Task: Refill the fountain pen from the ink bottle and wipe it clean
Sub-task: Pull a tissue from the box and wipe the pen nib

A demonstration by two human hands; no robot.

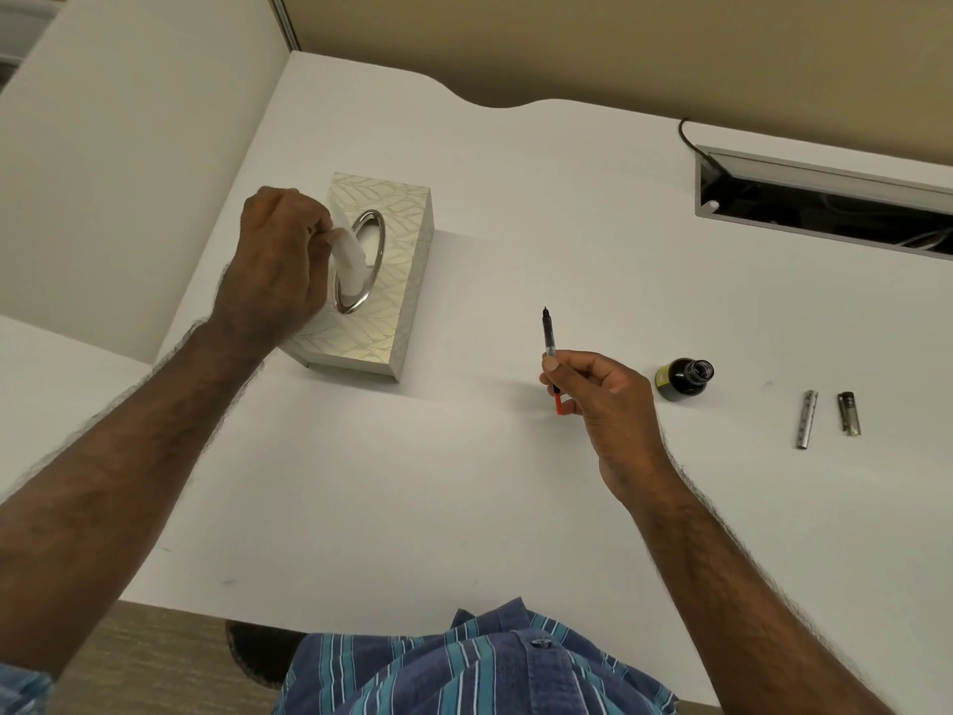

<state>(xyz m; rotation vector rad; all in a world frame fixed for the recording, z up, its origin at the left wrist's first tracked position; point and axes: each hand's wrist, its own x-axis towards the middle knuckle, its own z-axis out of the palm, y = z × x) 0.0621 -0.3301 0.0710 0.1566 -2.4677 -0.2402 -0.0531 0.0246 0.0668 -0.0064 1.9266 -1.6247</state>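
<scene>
My right hand pinches the fountain pen's inner section above the desk, nib pointing away from me, clear converter with a red end near my fingers. The open ink bottle stands just right of that hand. My left hand pinches a white tissue that sticks out of the oval metal-rimmed slot of the cream patterned tissue box. Two metal pen parts, the barrel and the cap, lie on the desk at the right.
The white desk has a cable-tray opening at the back right with a black cable beside it. A partition wall stands at the left. My striped blue shirt shows at the desk's near edge.
</scene>
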